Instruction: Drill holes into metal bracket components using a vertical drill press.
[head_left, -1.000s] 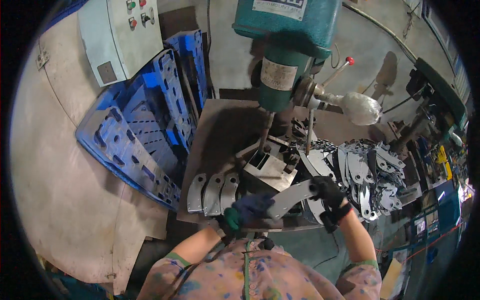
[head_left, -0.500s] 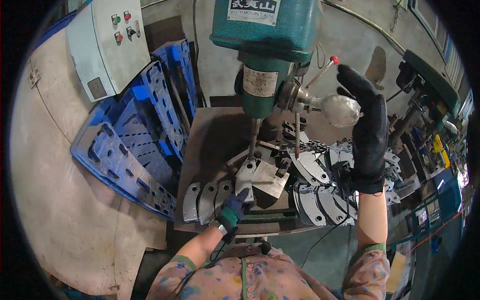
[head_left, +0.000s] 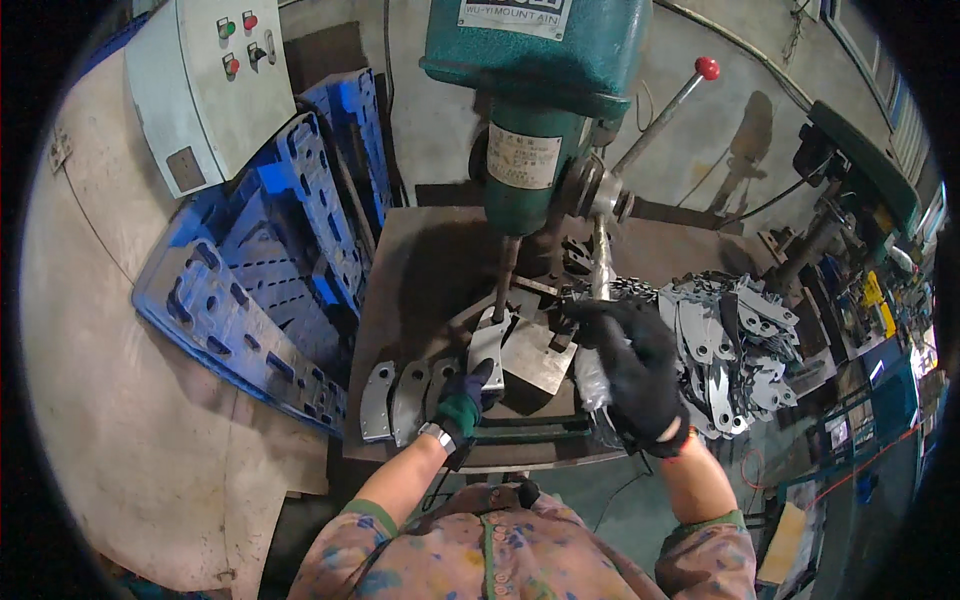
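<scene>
A curved grey metal plate (head_left: 486,347) lies below the drill press spindle (head_left: 507,275), whose tip meets its upper end. My left hand (head_left: 462,403), in a dark glove with a green cuff, grips the plate's near end. In a black glove, my right hand (head_left: 640,370) is closed around the feed lever (head_left: 601,255), which points down toward me. Clear plastic wrap (head_left: 592,380) covers the lever's lower end beside the palm. Some right fingertips are blurred. Next to the plate sits a flat square metal block (head_left: 538,357) of the fixture.
Several similar curved plates (head_left: 378,402) stand in a row at the table's (head_left: 400,250) left. A heap of plates (head_left: 725,340) lies at the right. Blue plastic pallets (head_left: 250,320) lean at the left, under a grey control box (head_left: 215,85). Another lever with a red knob (head_left: 706,68) sticks up.
My right hand has come down and left from its raised, open-palmed place, and the feed lever has turned downward with it. My left hand stays at the plate.
</scene>
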